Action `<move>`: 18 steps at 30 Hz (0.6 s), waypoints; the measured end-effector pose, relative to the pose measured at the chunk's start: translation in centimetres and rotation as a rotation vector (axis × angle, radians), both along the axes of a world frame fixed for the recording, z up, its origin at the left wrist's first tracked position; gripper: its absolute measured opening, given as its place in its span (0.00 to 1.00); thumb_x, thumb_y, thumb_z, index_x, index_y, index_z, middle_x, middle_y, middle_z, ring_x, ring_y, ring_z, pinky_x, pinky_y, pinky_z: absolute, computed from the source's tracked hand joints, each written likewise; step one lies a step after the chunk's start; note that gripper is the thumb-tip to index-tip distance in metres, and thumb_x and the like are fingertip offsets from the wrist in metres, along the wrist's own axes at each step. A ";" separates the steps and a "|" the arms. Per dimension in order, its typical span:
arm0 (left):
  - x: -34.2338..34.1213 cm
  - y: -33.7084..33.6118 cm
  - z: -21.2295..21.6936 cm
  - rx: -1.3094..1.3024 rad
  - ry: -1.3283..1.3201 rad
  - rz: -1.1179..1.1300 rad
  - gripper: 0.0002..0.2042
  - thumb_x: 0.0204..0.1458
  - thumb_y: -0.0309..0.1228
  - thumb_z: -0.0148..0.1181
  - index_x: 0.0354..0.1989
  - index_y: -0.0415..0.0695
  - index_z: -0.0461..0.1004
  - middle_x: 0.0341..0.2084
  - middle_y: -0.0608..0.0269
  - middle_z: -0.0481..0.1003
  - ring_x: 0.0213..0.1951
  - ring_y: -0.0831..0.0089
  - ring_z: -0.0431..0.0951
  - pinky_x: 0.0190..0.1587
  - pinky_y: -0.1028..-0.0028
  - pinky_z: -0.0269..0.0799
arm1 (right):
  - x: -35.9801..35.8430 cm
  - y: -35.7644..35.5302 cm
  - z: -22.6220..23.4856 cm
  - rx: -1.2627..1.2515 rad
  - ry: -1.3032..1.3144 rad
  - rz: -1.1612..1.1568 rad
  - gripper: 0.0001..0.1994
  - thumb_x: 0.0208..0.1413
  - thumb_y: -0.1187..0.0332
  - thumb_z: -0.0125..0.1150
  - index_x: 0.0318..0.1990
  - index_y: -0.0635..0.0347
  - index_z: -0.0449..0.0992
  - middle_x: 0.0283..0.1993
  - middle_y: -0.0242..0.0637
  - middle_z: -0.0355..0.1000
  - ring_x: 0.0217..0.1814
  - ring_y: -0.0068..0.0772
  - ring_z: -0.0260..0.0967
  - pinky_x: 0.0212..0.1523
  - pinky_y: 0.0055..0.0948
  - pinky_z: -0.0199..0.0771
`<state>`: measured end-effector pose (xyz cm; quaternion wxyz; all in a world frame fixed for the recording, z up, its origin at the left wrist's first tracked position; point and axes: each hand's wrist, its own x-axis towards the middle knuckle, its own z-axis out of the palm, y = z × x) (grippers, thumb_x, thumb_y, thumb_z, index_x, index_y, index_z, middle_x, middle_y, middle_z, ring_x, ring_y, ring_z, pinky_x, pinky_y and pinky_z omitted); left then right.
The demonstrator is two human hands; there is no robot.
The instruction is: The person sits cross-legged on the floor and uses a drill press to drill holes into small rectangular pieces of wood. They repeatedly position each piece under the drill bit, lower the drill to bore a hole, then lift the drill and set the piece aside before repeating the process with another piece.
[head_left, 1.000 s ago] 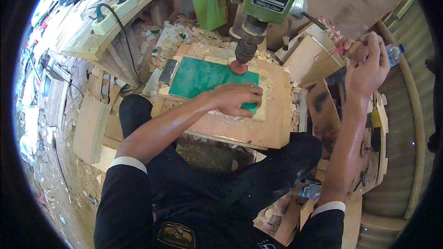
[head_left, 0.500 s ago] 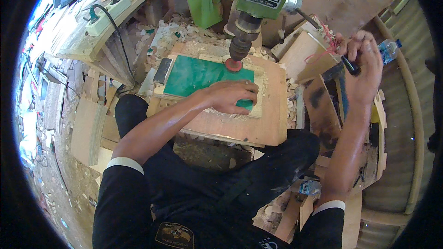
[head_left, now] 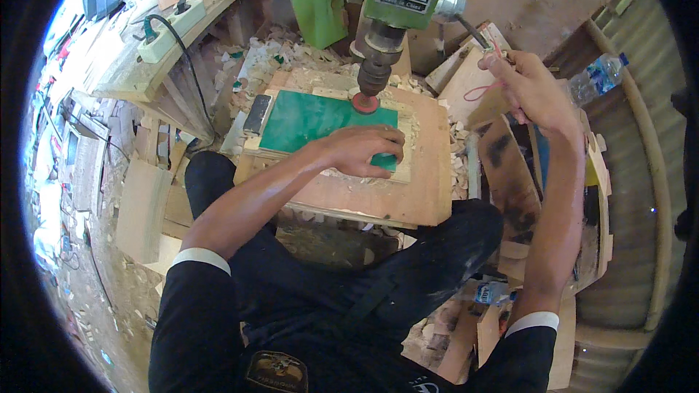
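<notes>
A flat green board (head_left: 302,120) lies on a pale wooden base in front of me. My left hand (head_left: 364,151) rests on the board's right end, its fingers curled over the edge. Above the board's far edge is the drill press chuck (head_left: 375,76), fitted with a round red-edged bit (head_left: 365,103); whether the bit touches the board I cannot tell. Off to the right, my right hand (head_left: 530,87) is closed round the end of the press's feed lever (head_left: 473,33), which hides the black knob. A loop of red string (head_left: 480,92) hangs beside the fingers.
Under the board, a plywood table (head_left: 429,167) spans my knees. Wood chips (head_left: 291,47) pile up behind it. A bench with a power strip (head_left: 171,33) stands at the far left. Plastic bottles (head_left: 598,78) and wood offcuts (head_left: 506,175) lie to the right.
My right hand has shifted left and turned over, and the black knob seen in it before is now hidden. The left hand and the board have barely moved.
</notes>
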<state>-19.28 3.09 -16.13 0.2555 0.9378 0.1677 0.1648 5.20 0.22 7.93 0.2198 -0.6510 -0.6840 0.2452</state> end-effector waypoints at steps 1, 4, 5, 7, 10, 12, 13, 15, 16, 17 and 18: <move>0.0 0.0 0.0 0.006 -0.002 -0.002 0.17 0.52 0.38 0.69 0.48 0.46 0.76 0.58 0.55 0.70 0.64 0.52 0.68 0.64 0.56 0.67 | 0.0 -0.1 -0.5 0.013 0.032 -0.008 0.20 0.67 0.51 0.61 0.34 0.60 0.73 0.16 0.23 0.59 0.12 0.16 0.54 0.14 0.26 0.53; 0.2 0.1 -0.1 0.028 -0.045 -0.002 0.17 0.51 0.37 0.69 0.48 0.45 0.76 0.57 0.54 0.70 0.63 0.51 0.68 0.63 0.56 0.67 | 0.0 -0.3 -2.4 0.076 0.065 0.005 0.19 0.67 0.52 0.61 0.33 0.59 0.71 0.18 0.22 0.58 0.14 0.17 0.53 0.15 0.26 0.53; 0.3 0.1 -0.2 0.033 -0.054 -0.009 0.17 0.51 0.38 0.69 0.47 0.45 0.76 0.55 0.55 0.71 0.62 0.52 0.69 0.62 0.56 0.68 | 0.1 -0.4 -3.0 0.088 0.068 -0.011 0.19 0.67 0.53 0.61 0.33 0.59 0.71 0.18 0.22 0.58 0.14 0.16 0.53 0.15 0.26 0.53; 0.3 0.2 -0.3 0.041 -0.055 -0.016 0.17 0.51 0.39 0.69 0.45 0.44 0.76 0.52 0.57 0.72 0.60 0.54 0.70 0.60 0.57 0.69 | 0.2 -0.3 -4.2 0.108 0.090 -0.020 0.18 0.67 0.54 0.61 0.33 0.59 0.70 0.19 0.22 0.58 0.16 0.16 0.53 0.16 0.26 0.53; 0.3 0.2 -0.3 0.043 -0.058 -0.025 0.17 0.51 0.39 0.69 0.45 0.44 0.76 0.53 0.57 0.72 0.61 0.54 0.70 0.61 0.57 0.69 | 0.5 0.2 -5.6 0.191 0.079 0.011 0.18 0.67 0.55 0.61 0.33 0.60 0.70 0.20 0.21 0.58 0.18 0.15 0.52 0.17 0.27 0.53; 0.3 0.2 -0.4 0.008 -0.047 -0.030 0.17 0.52 0.38 0.69 0.46 0.44 0.76 0.56 0.54 0.71 0.63 0.51 0.69 0.63 0.56 0.68 | 0.6 0.4 -6.6 0.205 0.134 0.011 0.18 0.67 0.55 0.61 0.33 0.61 0.71 0.20 0.21 0.58 0.18 0.15 0.53 0.18 0.27 0.54; 0.2 0.2 -0.4 0.003 -0.030 -0.026 0.17 0.52 0.37 0.68 0.47 0.44 0.76 0.58 0.52 0.70 0.64 0.50 0.68 0.63 0.56 0.67 | 0.5 0.4 -7.0 0.214 0.163 0.006 0.17 0.67 0.56 0.61 0.33 0.61 0.71 0.20 0.21 0.58 0.18 0.15 0.53 0.18 0.27 0.54; 0.2 0.2 -0.4 -0.013 -0.039 -0.015 0.17 0.52 0.38 0.69 0.47 0.44 0.77 0.58 0.52 0.70 0.64 0.50 0.68 0.63 0.56 0.67 | 0.4 0.4 -7.9 0.294 0.199 0.025 0.17 0.67 0.56 0.62 0.33 0.62 0.71 0.20 0.21 0.60 0.19 0.16 0.54 0.19 0.28 0.55; 0.2 0.1 -0.4 -0.001 -0.034 -0.007 0.17 0.52 0.38 0.69 0.47 0.44 0.77 0.58 0.52 0.70 0.64 0.50 0.68 0.63 0.56 0.67 | 0.3 0.4 -8.2 0.323 0.215 0.038 0.17 0.67 0.56 0.62 0.33 0.62 0.72 0.21 0.21 0.61 0.20 0.16 0.55 0.20 0.28 0.56; 0.2 0.1 -0.4 -0.013 -0.042 -0.012 0.17 0.52 0.38 0.69 0.47 0.44 0.77 0.58 0.52 0.70 0.64 0.51 0.68 0.63 0.56 0.67 | 0.3 0.4 -8.5 0.340 0.200 0.032 0.17 0.67 0.57 0.62 0.33 0.63 0.72 0.21 0.22 0.61 0.20 0.16 0.56 0.21 0.28 0.57; 0.2 0.1 -0.4 -0.012 -0.043 -0.015 0.17 0.52 0.38 0.69 0.47 0.45 0.77 0.58 0.52 0.70 0.64 0.51 0.68 0.63 0.56 0.67 | 0.3 0.4 -8.7 0.344 0.183 0.029 0.17 0.67 0.57 0.62 0.33 0.63 0.73 0.21 0.23 0.62 0.21 0.17 0.56 0.22 0.28 0.57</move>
